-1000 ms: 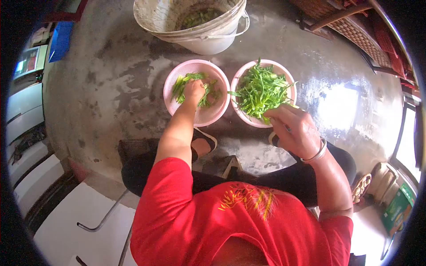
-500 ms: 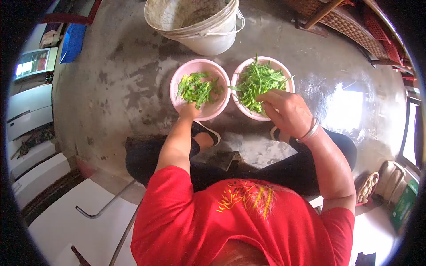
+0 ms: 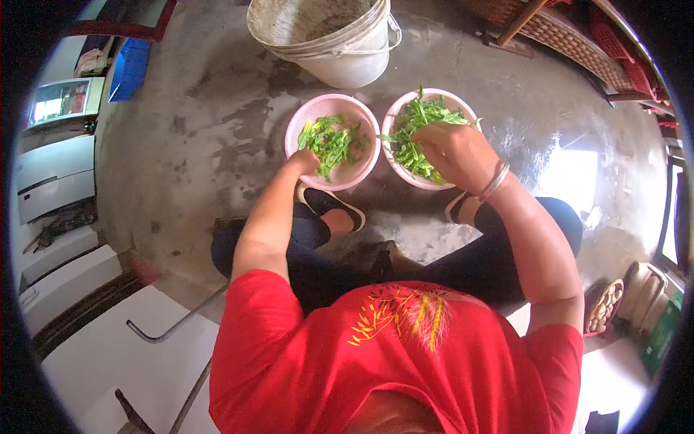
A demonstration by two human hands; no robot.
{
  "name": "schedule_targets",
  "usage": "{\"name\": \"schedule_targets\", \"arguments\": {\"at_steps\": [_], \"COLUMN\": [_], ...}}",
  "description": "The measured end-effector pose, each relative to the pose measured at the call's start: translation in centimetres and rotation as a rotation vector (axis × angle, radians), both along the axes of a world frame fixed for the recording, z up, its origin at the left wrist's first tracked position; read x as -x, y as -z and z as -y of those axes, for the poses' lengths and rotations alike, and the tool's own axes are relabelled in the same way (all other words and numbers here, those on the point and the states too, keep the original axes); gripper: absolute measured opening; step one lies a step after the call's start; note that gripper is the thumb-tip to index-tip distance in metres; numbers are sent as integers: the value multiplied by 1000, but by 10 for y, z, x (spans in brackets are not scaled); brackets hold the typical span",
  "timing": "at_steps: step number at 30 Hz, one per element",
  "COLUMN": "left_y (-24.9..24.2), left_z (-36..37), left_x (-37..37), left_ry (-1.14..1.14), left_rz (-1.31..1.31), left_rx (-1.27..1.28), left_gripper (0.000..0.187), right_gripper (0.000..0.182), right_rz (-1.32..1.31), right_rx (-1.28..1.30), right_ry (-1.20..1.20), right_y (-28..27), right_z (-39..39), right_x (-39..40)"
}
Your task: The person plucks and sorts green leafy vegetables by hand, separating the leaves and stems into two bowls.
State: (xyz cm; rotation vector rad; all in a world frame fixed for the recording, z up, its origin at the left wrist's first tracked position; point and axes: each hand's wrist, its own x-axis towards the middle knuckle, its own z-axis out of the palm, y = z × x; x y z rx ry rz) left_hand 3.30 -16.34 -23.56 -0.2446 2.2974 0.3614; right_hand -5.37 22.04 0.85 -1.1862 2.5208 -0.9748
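Note:
Two pink plastic baskets hold green leaves on the floor in front of me. At the near-left rim of the left basket (image 3: 360, 173) is my left hand (image 3: 306, 160), fingers curled inward beside a small heap of leafy greens (image 3: 334, 148). What those fingers hold is hidden. Over the right basket (image 3: 396, 165), my right hand (image 3: 463, 155) is bent down with thumb and fingers drawn together in the leafy greens (image 3: 426, 116). This pile is the fuller one, and my hand covers its near-right part. A bracelet circles my right wrist.
A worn white bucket (image 3: 354, 65) with a wire handle stands just beyond the baskets. My dark shoes (image 3: 338, 206) are close on the near side. Woven furniture (image 3: 571, 43) lies far right, white cabinets (image 3: 58, 177) at left, and a bent metal bar (image 3: 170, 334) near-left.
My left hand has shifted up along the left basket's rim. My right hand has moved slightly up, further over the greens. The whole view has shifted slightly.

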Motion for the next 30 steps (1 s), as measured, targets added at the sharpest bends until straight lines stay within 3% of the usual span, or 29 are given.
{"name": "schedule_targets", "arguments": {"at_steps": [2,3,8,11,13,16,20,26,30], "left_y": [-56,-80,-168,-226,-239,-254,-252,-249,-238], "left_z": [-26,-38,-91,-130,-143,-161,-162,-170,-175], "left_x": [11,11,28,27,27,29,41,45,44], "left_ry": [-279,-453,-509,-570,-597,-664,-674,-802,-895], "left_rz": [24,21,-10,-65,-78,-126,-155,-260,-304], "left_rx": [-209,-431,-1037,-1386,-1587,-1693,-1760,-1714,-1768], "left_gripper": [25,21,13,12,12,11,10,9,8], "right_gripper": [15,16,20,28,34,33,27,31,31], "right_rz": [15,17,53,165,194,854,1004,1031,1091], "right_rx": [-59,-72,-113,117,201,170,421,442,465], "right_ry": [-25,-26,-28,-37,-98,-78,-43,-2,92], "right_y": [4,7,31,34,29,18,-6,14,0], "right_z": [-4,-4,-7,-5,-8,-11,-19,-22,-17], "right_x": [2,2,1,-4,-5,1,-3,8,2]}}
